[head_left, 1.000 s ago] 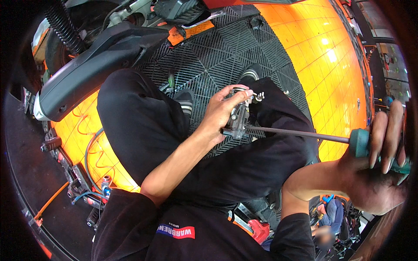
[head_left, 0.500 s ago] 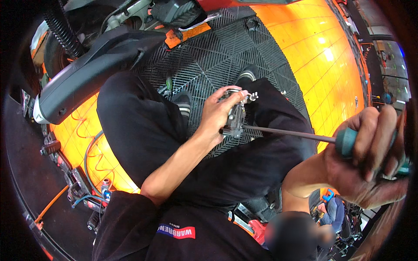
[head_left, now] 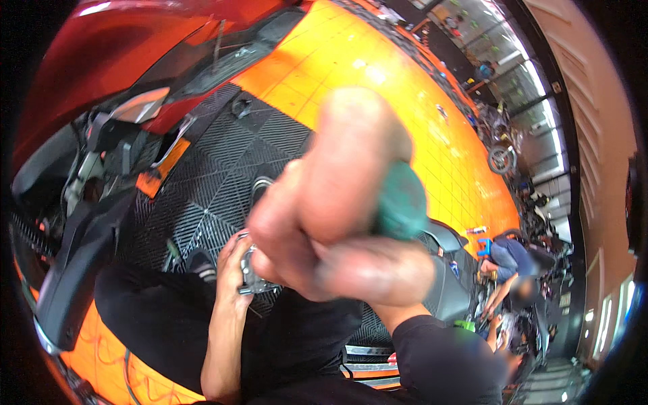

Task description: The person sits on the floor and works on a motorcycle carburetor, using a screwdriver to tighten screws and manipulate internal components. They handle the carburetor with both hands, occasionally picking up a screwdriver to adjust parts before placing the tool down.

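Note:
My right hand [head_left: 337,209] fills the middle of the view, close and blurred, its fingers wrapped round the teal handle of a screwdriver [head_left: 403,199]. The shaft is hidden behind the hand. Lower left of it, over my lap, my left hand [head_left: 233,263] is closed on a small silver and dark metal mechanical part [head_left: 254,278]. My right hand covers much of that part, so I cannot tell whether the screwdriver tip touches it.
A motorbike with red bodywork [head_left: 135,61] and a black exhaust muffler [head_left: 77,277] stands at the left. Black grid matting [head_left: 216,162] borders the orange floor [head_left: 432,155]. At the right, a person [head_left: 509,260] sits by other bikes. A dark grey panel [head_left: 445,290] lies nearer.
The view has swung right. My right hand, with the screwdriver, has come from the right side to the middle, in front of the metal part. My left hand keeps its hold.

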Motion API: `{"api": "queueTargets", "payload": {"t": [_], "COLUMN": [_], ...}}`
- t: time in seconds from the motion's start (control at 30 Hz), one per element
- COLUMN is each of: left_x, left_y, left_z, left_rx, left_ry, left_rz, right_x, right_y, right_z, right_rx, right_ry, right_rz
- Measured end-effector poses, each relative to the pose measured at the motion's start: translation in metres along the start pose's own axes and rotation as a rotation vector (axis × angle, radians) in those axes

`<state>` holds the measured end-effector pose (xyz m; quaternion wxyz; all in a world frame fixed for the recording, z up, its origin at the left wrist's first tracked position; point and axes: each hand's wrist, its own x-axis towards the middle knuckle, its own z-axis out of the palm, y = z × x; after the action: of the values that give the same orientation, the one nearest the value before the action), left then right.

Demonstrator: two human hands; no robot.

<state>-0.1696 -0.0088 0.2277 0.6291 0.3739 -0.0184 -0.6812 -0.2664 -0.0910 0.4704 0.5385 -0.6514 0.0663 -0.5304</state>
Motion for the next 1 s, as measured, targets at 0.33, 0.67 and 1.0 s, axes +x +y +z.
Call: {"api": "queueTargets", "payload": {"t": [0.33, 0.67, 1.0], "left_x": [-0.005, 0.000, 0.007], "left_y": [-0.007, 0.010, -0.001], "left_z": [0.001, 0.001, -0.011], "left_rx": [-0.033, -0.019, -0.116], "left_ry": [0.059, -0.019, -0.044], "left_rz": [0.062, -0.067, -0.139], "right_x": [-0.008, -0.055, -0.037], "right_y": [0.007, -0.010, -0.007], "right_z": [-0.026, -0.030, -0.028], "right_rx": [-0.081, 0.073, 0.116], "right_ry": [-0.134, -0.227, -0.369], "right_rz": [0.087, 0.100, 0.140]}}
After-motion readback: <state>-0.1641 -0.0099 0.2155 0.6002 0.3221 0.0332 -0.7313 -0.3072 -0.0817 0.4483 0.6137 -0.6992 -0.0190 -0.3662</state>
